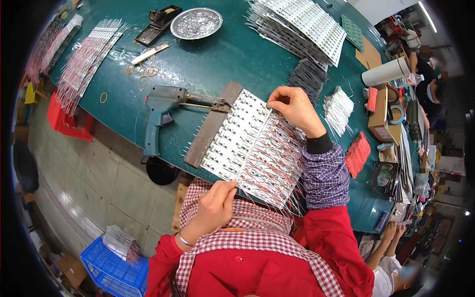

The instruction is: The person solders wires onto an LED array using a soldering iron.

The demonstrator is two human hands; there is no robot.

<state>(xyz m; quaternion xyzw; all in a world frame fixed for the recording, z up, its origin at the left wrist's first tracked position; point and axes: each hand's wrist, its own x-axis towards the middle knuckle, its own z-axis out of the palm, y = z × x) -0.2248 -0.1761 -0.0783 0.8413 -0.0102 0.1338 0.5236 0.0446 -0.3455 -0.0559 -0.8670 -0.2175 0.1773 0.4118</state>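
Observation:
A white panel of small circuit boards [232, 131] lies at the table's near edge, its right half covered by red, white and dark wires [272, 158]. Across it, between my hands, runs a thin pale strip [254, 144]. My left hand [216, 204] pinches the strip's near end at the panel's lower edge. At the far end my right hand [296, 110] is closed, thumb against fingers, on the same strip. Along the panel's left side rests a grey-brown bar [213, 126]. A green soldering gun [161, 116] lies left of it, its tip over the bar.
A metal dish [196, 23] stands at the back beside a black soldering stand [156, 22]. Stacked wired panels [302, 29] lie far right. Bundles of dark [308, 79], white [338, 111] and red wires [358, 154] lie to the right, near a cardboard box [386, 119]. Another person's hands [391, 231] show lower right.

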